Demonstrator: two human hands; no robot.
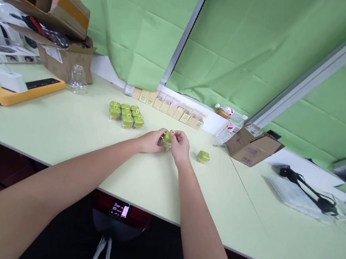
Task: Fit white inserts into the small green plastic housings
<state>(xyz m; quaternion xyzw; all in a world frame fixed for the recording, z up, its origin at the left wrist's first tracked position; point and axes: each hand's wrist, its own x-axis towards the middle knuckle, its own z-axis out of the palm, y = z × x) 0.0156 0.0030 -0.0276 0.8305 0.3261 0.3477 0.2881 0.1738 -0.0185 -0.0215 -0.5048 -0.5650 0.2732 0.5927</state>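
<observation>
A small clear container with a green lid [167, 137] is between my two hands, just above or on the table. My left hand [153, 141] is closed around its left side. On the right, my right hand [179, 146] pinches a pale loop or tab at the top of the lid. To the right of my hands stands one more green-lidded container [203, 156]. Several like it, with loops on top, form a close group [125, 115] to the left. My fingers partly hide the held container.
Small tan boxes [171, 106] line the wall behind. Plastic bottles [229, 125] and an opened carton [252, 145] are at the back right. An orange power strip [28, 91] and stacked cardboard boxes [62, 57] occupy the left. A phone [120, 210] lies below the table edge.
</observation>
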